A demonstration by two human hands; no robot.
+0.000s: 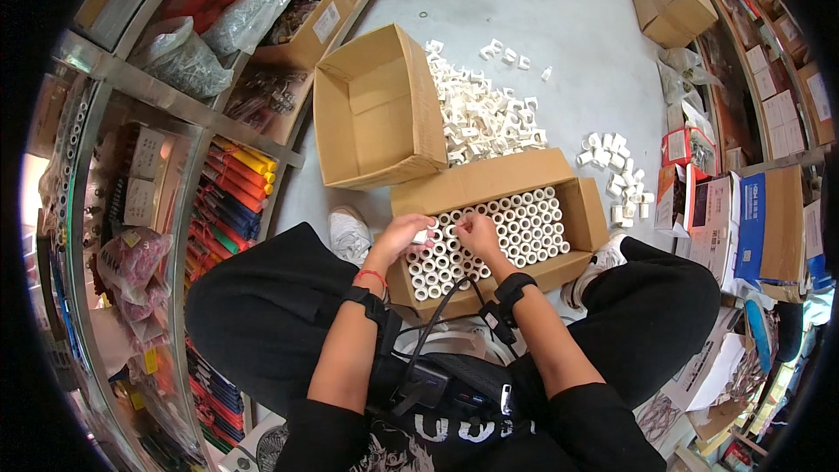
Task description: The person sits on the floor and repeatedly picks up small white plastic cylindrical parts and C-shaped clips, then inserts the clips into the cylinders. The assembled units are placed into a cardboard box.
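Observation:
In front of me an open cardboard box (489,177) holds rows of short white pipe couplings (524,220), standing on end with their round openings up. Over its left side my left hand (402,238) is closed around a white coupling (420,236). My right hand (479,236) reaches down into the rows, its fingers pinched at a white coupling there; the fingers partly hide it. Both hands are close together above the left half of the box.
An open cardboard box (376,109) lies tipped beyond the left side. Behind the couplings is a heap of white clip-like fittings (481,114); loose couplings (616,166) lie at the right. Shelving (197,114) lines the left, and stacked boxes (712,218) stand right. A cable (428,323) hangs near my wrists.

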